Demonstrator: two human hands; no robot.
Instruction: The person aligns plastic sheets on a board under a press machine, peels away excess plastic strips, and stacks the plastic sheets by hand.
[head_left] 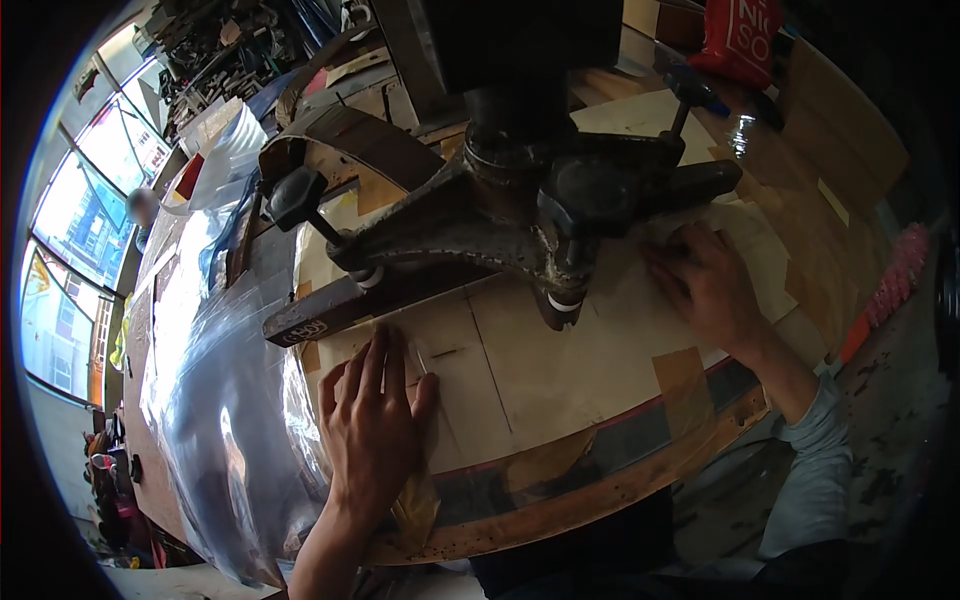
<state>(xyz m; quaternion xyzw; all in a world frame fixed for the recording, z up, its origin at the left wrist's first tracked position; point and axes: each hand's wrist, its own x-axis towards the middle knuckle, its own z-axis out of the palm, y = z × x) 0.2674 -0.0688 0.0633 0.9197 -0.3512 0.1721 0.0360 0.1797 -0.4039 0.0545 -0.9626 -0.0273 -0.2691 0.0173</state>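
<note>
Left hand [370, 430]: open, spread over the pale sheet, fingertips beside the dark bar
Right hand [705, 285]: half-curled, grip unclear
Pale sheet [560, 375]: centre of the frame
Dark bar [400, 298]: sudden drop could pinch those nearby fingertips

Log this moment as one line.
left hand: fingers on pale tan flat sheet | right hand: at same sheet, fingers bent | black metal machine head: above sheet
</note>
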